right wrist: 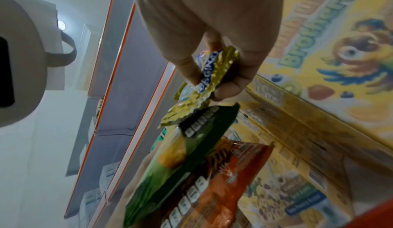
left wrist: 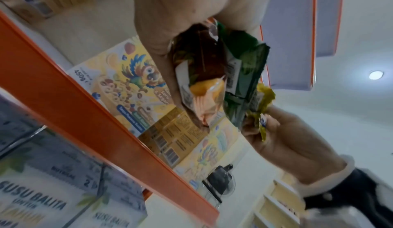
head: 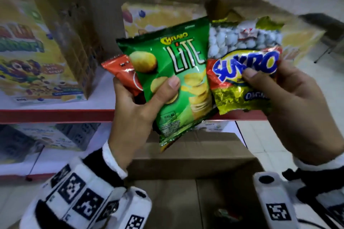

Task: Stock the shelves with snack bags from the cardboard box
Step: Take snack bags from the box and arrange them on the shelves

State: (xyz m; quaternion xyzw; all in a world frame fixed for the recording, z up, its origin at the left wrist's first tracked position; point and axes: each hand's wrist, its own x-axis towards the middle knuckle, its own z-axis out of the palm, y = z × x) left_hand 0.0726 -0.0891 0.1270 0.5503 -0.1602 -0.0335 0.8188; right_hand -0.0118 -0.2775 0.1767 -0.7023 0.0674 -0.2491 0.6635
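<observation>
Below the hands, the open cardboard box (head: 186,161) stands on the floor. Above it the left hand (head: 134,117) has its grip closed on a green chips bag (head: 167,72) and an orange bag (head: 122,72) behind it (thumb on the green front). Beside them, the right hand (head: 297,102) pinches a Sukro peanut bag (head: 243,65). Farther back, cereal boxes (head: 31,57) stand on the white shelf (head: 100,98).

We stood in a shop: white shelves (head: 55,111) with red edges carried rows of cereal boxes (head: 35,57) facing outward, milk cartons (left wrist: 38,198) sat on the tier below, and more shelving (right wrist: 119,97) ran alongside.
</observation>
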